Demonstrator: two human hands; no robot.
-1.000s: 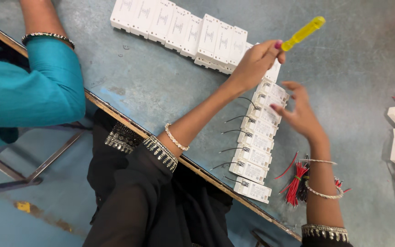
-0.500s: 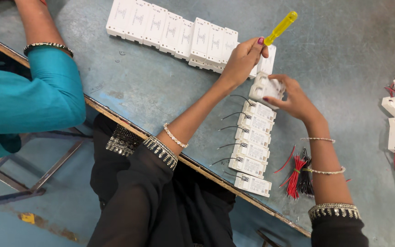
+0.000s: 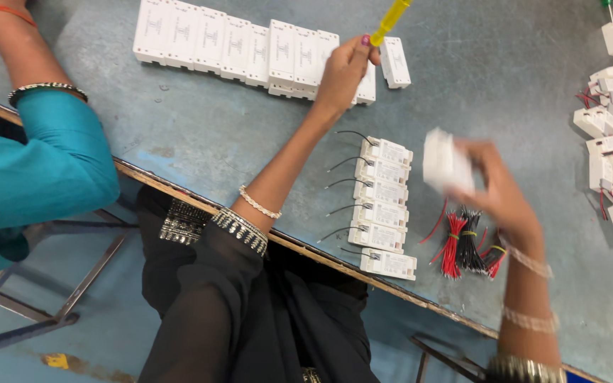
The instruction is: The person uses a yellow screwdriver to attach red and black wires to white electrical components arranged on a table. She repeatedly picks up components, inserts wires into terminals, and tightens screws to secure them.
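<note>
We hold a yellow screwdriver (image 3: 390, 21) pinched in our left hand (image 3: 342, 71), tip down at 12 o'clock. Our right hand (image 3: 494, 188) is blurred, its grip closed around a white box (image 3: 445, 162), lifted off the table (image 3: 505, 78). More boxes (image 3: 381, 206) line up at 9 o'clock of it. Open room lies at 1 o'clock.
</note>
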